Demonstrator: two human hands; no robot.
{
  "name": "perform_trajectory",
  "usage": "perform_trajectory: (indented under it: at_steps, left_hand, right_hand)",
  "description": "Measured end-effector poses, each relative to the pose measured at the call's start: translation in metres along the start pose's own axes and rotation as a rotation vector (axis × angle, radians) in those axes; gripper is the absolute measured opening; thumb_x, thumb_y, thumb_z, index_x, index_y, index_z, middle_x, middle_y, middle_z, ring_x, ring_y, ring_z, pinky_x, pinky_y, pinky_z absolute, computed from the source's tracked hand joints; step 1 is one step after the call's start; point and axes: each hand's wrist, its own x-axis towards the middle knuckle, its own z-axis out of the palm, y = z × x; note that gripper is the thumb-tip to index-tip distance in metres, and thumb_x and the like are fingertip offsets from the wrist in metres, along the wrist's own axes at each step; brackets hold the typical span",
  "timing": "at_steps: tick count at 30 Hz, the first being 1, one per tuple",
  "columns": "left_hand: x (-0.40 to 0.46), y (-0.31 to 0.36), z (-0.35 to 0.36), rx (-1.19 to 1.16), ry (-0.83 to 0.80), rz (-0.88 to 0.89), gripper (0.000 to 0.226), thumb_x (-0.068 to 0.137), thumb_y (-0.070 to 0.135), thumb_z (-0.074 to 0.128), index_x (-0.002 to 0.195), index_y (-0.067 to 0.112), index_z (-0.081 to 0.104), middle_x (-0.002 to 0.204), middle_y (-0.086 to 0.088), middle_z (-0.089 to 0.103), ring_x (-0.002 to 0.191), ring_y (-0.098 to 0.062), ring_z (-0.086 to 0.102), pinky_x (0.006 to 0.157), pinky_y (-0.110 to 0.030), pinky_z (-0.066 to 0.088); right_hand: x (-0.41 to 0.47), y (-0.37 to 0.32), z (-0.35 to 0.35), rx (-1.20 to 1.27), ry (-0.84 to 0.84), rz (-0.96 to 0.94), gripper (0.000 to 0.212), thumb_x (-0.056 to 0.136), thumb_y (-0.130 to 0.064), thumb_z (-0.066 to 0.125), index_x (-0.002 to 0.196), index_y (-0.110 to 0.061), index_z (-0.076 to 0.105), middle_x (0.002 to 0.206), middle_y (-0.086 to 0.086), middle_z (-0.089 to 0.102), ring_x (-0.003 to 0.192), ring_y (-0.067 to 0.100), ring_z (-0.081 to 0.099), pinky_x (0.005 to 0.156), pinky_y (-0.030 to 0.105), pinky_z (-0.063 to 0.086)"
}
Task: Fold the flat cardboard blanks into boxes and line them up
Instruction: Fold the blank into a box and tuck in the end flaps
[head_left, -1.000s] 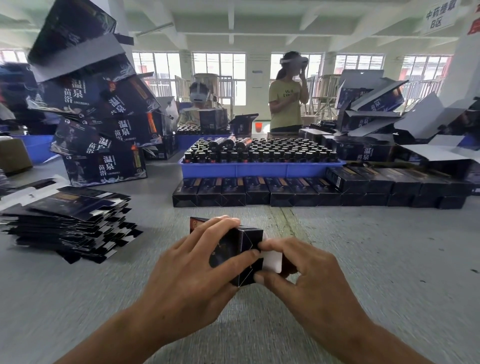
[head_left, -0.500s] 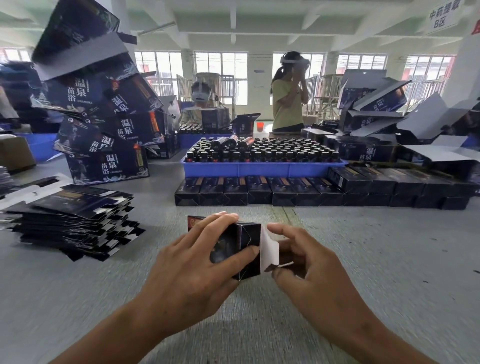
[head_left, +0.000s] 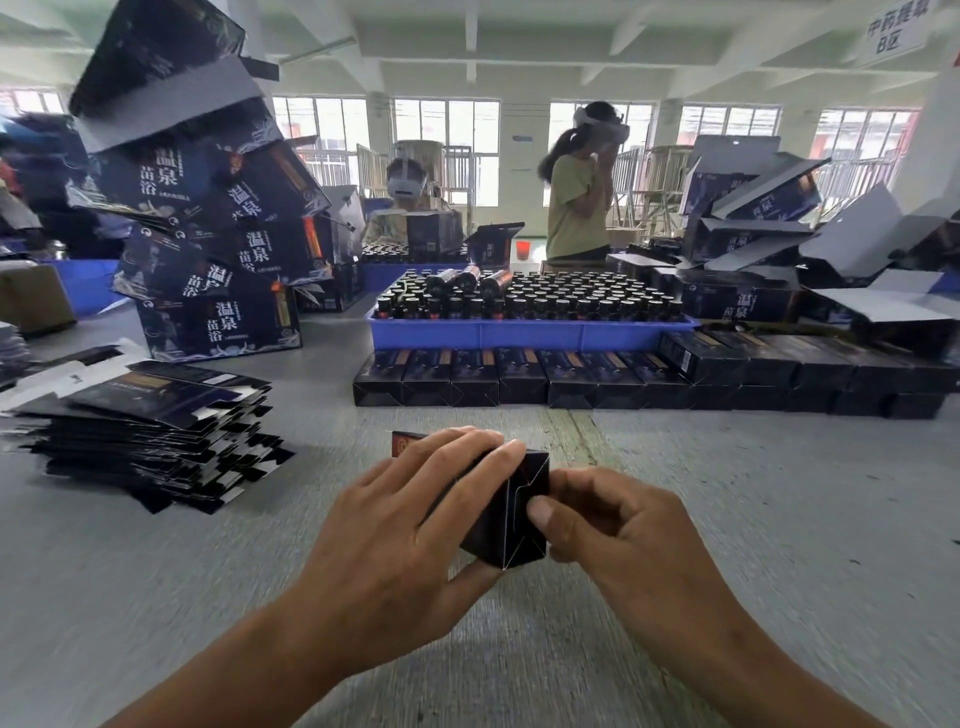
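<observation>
A small black cardboard box (head_left: 511, 519) lies on its side on the grey table, its near end closed with flaps folded in. My left hand (head_left: 410, 540) wraps over the box's top and left side, fingers curled round it. My right hand (head_left: 613, 525) presses its thumb against the closed end flap, with the fingers curled behind. A stack of flat black blanks (head_left: 140, 426) lies to the left. A row of folded black boxes (head_left: 519, 376) stands lined up across the table behind.
A blue tray (head_left: 524, 332) of dark bottles sits behind the row. Large dark printed cartons (head_left: 208, 244) are piled at the back left, and more open cartons (head_left: 753, 244) at the back right. Two people stand beyond the table.
The white end flap that stood open half a second ago is now folded in, and the box end is closed. My right thumb has moved onto it.
</observation>
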Motion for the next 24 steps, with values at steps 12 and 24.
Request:
perform_trajectory:
  at_steps: [12, 24]
  left_hand:
    - [0.0038, 0.0068, -0.0015, -0.014, 0.024, 0.001, 0.070, 0.088, 0.048, 0.064, 0.144, 0.010, 0.043, 0.141, -0.005, 0.058, 0.132, -0.020, 0.054, 0.101, -0.037, 0.052]
    - [0.0008, 0.0030, 0.0013, -0.023, 0.030, -0.001, 0.075, 0.086, 0.046, 0.072, 0.144, 0.010, 0.044, 0.142, -0.005, 0.057, 0.133, -0.021, 0.053, 0.099, -0.040, 0.054]
  right_hand:
    - [-0.0020, -0.0048, 0.0010, 0.008, 0.062, 0.027, 0.009, 0.083, -0.031, 0.076, 0.090, -0.036, 0.074, 0.085, -0.021, 0.075, 0.081, -0.001, 0.071, 0.071, 0.011, 0.054]
    - [-0.0029, -0.0057, 0.0004, -0.049, 0.062, 0.011, 0.013, 0.081, -0.040, 0.073, 0.095, -0.041, 0.072, 0.091, -0.025, 0.074, 0.087, -0.002, 0.071, 0.072, 0.020, 0.057]
